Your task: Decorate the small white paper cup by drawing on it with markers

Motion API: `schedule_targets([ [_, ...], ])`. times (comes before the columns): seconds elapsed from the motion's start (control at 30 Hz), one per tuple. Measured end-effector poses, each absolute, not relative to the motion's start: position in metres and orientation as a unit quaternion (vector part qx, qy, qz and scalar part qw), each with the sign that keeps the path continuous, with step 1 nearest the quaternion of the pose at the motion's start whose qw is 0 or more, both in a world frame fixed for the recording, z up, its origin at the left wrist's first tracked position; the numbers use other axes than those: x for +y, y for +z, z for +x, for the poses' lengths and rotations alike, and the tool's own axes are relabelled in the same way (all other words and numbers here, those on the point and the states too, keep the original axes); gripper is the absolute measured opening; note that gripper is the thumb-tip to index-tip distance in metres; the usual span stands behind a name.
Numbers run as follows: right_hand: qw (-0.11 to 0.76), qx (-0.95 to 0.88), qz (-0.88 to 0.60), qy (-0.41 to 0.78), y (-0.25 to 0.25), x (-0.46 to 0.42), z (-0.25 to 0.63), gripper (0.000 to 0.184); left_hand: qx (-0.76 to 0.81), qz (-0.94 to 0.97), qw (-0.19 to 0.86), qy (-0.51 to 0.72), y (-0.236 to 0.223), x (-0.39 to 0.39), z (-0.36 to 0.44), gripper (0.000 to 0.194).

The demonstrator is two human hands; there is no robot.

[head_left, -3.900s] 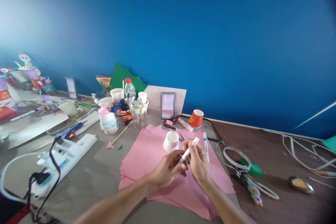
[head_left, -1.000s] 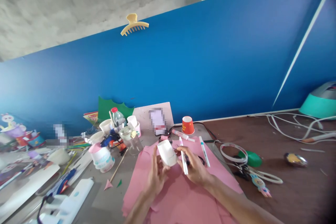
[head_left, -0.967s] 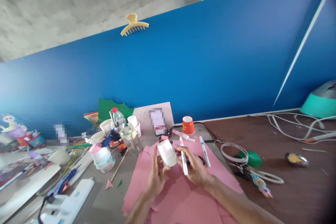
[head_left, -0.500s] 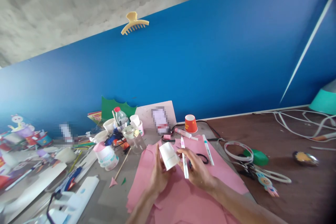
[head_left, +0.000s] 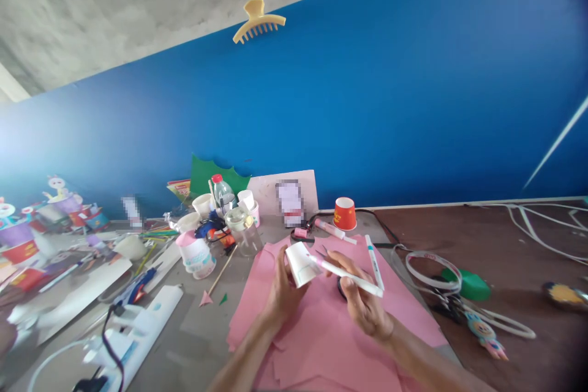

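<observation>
My left hand [head_left: 283, 291] is closed around a white paper cup [head_left: 302, 264], which is tilted and has a faint pale-green line drawn on its side. In my right hand [head_left: 362, 303] is a white marker [head_left: 351, 275] with a pink end that points toward the cup and reaches its side; whether it touches cannot be made out. Beneath both hands lie overlapping sheets of pink paper [head_left: 331, 349]. A black loop [head_left: 341, 288] on the paper is mostly hidden behind my right hand. Another marker [head_left: 374, 262], white with teal marks, rests to the right.
Behind the paper stand a red paper cup [head_left: 345, 214], a glass jar [head_left: 248, 236] and a bottle [head_left: 223, 194]. Left are a pink-and-white cup stack [head_left: 196, 257] and a power strip [head_left: 142, 337]. A cable [head_left: 432, 263] and green object [head_left: 473, 283] lie right.
My right hand has turned the marker from nearly upright to slanting, with its pink end now at the cup. The whole view has shifted slightly; my left hand keeps hold of the cup.
</observation>
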State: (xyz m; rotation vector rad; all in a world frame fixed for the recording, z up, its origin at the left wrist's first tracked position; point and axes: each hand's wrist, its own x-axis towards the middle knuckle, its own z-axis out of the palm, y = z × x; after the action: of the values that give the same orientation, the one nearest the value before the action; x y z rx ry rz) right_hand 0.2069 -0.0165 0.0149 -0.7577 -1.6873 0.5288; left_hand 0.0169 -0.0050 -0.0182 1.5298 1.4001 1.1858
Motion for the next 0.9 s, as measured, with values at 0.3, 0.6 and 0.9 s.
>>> schedule_targets([
  [0.3, 0.611, -0.654, -0.309, 0.321, 0.016, -0.026, 0.192, 0.015, 0.503, 0.664, 0.313, 0.456, -0.019, -0.006, 0.020, 0.075],
  [0.6, 0.575, -0.707, -0.336, 0.238, 0.010, -0.033, 0.190, 0.013, 0.491, 0.702, 0.225, 0.465, -0.029, -0.006, 0.021, 0.064],
  [0.9, 0.561, -0.728, -0.327, 0.220, 0.008, -0.033, 0.192, 0.008, 0.519, 0.732, 0.133, 0.421, -0.029, -0.006, 0.023, 0.058],
])
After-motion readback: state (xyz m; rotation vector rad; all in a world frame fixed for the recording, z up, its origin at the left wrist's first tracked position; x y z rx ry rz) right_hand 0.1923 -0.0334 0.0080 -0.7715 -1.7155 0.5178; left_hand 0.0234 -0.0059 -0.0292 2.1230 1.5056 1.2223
